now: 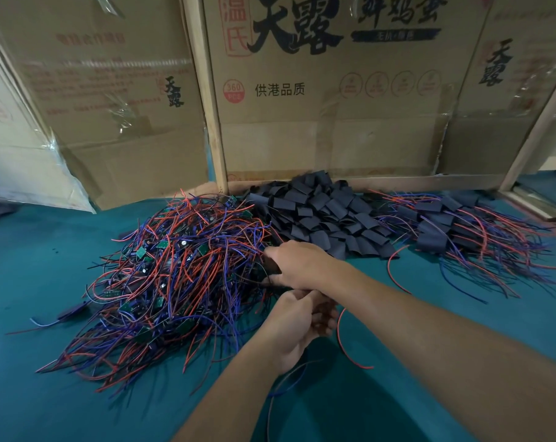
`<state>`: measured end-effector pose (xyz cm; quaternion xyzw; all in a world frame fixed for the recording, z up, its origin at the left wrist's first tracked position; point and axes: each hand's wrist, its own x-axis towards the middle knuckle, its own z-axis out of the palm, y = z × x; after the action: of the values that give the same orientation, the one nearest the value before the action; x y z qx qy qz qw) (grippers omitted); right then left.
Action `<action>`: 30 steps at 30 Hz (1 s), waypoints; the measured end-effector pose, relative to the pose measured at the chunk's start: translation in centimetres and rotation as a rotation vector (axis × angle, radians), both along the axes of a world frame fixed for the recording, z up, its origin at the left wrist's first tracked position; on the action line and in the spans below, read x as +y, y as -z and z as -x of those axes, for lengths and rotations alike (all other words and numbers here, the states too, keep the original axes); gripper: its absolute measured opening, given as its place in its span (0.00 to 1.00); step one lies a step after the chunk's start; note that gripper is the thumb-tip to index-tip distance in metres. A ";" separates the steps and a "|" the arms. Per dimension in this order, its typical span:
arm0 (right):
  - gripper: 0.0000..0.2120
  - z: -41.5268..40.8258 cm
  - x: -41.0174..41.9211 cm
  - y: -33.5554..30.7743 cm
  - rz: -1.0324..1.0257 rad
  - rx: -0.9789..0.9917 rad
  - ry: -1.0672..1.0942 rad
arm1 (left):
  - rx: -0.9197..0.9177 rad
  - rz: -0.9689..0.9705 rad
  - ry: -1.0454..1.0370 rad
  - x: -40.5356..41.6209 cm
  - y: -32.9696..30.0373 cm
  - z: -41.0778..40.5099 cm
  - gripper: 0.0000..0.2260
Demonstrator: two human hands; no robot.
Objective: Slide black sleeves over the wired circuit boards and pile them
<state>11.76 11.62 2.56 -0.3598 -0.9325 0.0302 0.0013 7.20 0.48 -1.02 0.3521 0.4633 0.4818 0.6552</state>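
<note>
A big tangle of small green circuit boards with red and blue wires (178, 275) lies on the left of the teal table. Behind my hands sits a heap of loose black sleeves (321, 215). At the right lies a pile of sleeved boards (455, 231) with wires trailing out. My right hand (299, 266) pinches a black sleeve (272, 267) at the edge of the tangle. Just below it, my left hand (299, 327) grips a wired board whose red wire (343, 342) and blue wire hang toward me. The board itself is hidden inside my fingers.
Tall cardboard boxes (318, 100) with wooden posts wall off the back of the teal table (47, 393). A plastic-wrapped box (18, 161) leans at the far left. A lone sleeved board (69, 312) lies left of the tangle.
</note>
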 end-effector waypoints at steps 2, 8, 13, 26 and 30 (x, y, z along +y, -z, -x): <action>0.16 -0.4 -0.4 -0.2 0.003 0.064 0.028 | 0.017 -0.014 0.012 -0.1 -0.1 -0.1 0.09; 0.12 -1.6 -1.5 -2.0 0.035 0.355 0.114 | 0.016 -0.027 -0.014 -0.3 -0.2 -0.3 0.09; 0.15 -3.3 -2.8 -4.0 0.016 0.628 0.106 | 0.056 -0.006 -0.049 -0.1 -0.3 -0.5 0.10; 0.10 -12.2 -7.0 -1.4 1.043 1.511 0.259 | -0.355 -0.320 -0.024 -0.3 -0.9 -0.2 0.22; 0.09 -11.9 -7.9 -0.3 0.992 1.354 0.223 | -0.181 -0.331 0.032 -0.5 -0.9 -0.2 0.17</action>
<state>23.62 3.67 2.84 -0.3129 -0.5684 0.6445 0.4045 7.39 -0.01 -0.14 0.4177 0.3112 0.5708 0.6347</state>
